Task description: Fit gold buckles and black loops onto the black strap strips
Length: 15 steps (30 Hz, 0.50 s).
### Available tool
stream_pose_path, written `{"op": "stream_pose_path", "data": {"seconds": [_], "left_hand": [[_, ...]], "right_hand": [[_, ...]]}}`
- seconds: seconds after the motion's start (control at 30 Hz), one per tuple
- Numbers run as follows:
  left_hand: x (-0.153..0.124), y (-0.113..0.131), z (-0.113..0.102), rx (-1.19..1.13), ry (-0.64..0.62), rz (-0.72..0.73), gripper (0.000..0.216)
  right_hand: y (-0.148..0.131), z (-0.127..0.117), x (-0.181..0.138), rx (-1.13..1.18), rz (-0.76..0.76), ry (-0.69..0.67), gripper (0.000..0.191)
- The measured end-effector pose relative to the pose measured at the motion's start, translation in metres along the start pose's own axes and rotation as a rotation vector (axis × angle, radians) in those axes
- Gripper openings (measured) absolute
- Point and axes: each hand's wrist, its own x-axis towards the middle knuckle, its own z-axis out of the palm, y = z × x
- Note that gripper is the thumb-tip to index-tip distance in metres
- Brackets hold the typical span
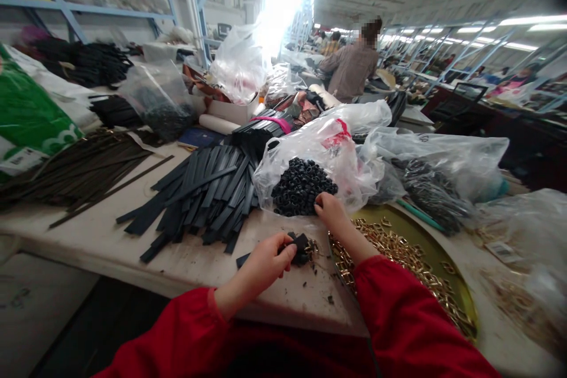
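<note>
My left hand [268, 257] is closed, thumb against fingers, on a black strap [243, 260] just above the table's front edge. Beside its fingertips lie folded black strap ends [300, 246] with gold buckles [312, 248] on them; part of this is hidden by the hand. My right hand [333, 214] reaches to the edge of a heap of small black loops [301, 186] in an open clear plastic bag [266, 174]. Its thumb and forefinger are pinched together at a loop, which is mostly covered by the fingers.
Many flat black straps [208, 183] lie spread left of the bag. A round gold-coloured tray [460, 283] of loose gold buckles [398, 251] sits under my right forearm. Brown strips [84, 168] lie far left. More plastic bags [438, 153] crowd the right. A person [354, 68] stands farther back.
</note>
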Motion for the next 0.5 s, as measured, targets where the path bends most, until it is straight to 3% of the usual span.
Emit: {"op": "stream_pose_path", "data": {"seconds": [0.17, 0.33, 0.4, 0.5], "left_hand": [[-0.005, 0.011, -0.002, 0.032, 0.134, 0.103, 0.024], [-0.013, 0.021, 0.001, 0.097, 0.236, 0.182, 0.023], [-0.018, 0.021, 0.003, 0.116, 0.204, 0.204, 0.022], [-0.025, 0.020, 0.006, 0.133, 0.101, 0.186, 0.022]], "right_hand": [[-0.025, -0.015, -0.033, 0.269, 0.020, -0.030, 0.022], [-0.057, -0.020, -0.090, 1.135, 0.259, -0.283, 0.026], [-0.063, -0.021, -0.105, 1.194, 0.303, -0.266, 0.028], [-0.065, -0.021, -0.119, 1.102, 0.241, -0.188, 0.027]]}}
